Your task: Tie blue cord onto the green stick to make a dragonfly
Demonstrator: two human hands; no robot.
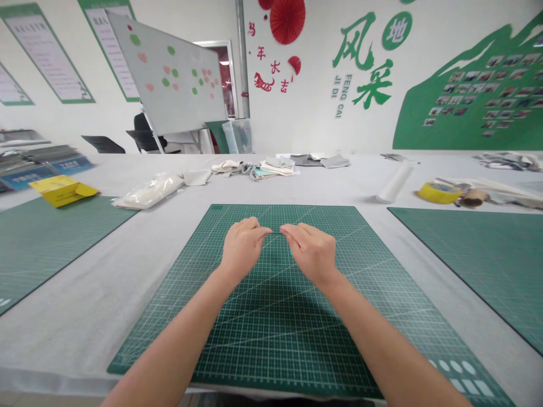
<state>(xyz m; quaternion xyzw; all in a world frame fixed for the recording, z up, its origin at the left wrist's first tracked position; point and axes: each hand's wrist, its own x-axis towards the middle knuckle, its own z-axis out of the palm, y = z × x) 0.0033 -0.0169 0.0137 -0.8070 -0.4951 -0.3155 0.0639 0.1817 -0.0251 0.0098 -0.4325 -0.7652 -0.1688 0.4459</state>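
Observation:
Both hands are raised over the green cutting mat [263,339], whose white grid fills the middle of the view. My left hand [245,243] is closed in a pinch, thumb and fingertips pointing right. Facing it, my right hand [311,249] is pinched too, its fingertips pointing left. A thin dark line [276,232], like a thread or fine strip, spans the small gap between the two pinches. It is too thin to tell what it is. The palms and curled fingers are partly hidden.
More green mats lie at left [55,243] and right [475,254]. Behind are a yellow envelope [63,190], a plastic bag [150,191], fabric pieces [278,165], a white roll [395,183] and yellow tape [439,192]. A whiteboard [178,85] stands beyond the table.

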